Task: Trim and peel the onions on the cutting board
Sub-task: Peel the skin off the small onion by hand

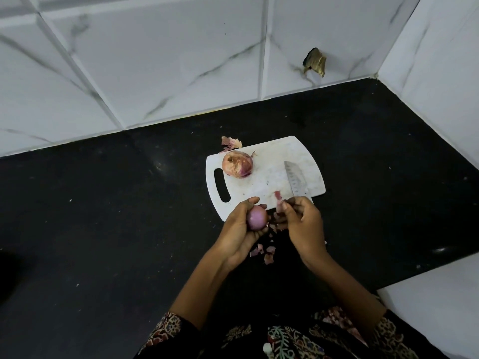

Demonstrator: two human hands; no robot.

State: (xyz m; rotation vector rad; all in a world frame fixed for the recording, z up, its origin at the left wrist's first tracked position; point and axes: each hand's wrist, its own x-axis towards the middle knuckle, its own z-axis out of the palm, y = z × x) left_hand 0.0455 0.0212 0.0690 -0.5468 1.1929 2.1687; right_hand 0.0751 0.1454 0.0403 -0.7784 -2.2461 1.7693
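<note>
My left hand cups a small peeled purple onion just in front of the white cutting board. My right hand pinches a strip of purple onion skin right beside that onion. A second onion, still in its brown-pink skin, lies on the board's far left part. A knife rests on the board's right side, blade pointing away from me, its handle hidden behind my right hand.
Loose skin scraps lie on the black counter under my hands, and more skin at the board's far corner. White tiled walls stand behind and to the right. A dry leaf-like scrap sticks to the back wall.
</note>
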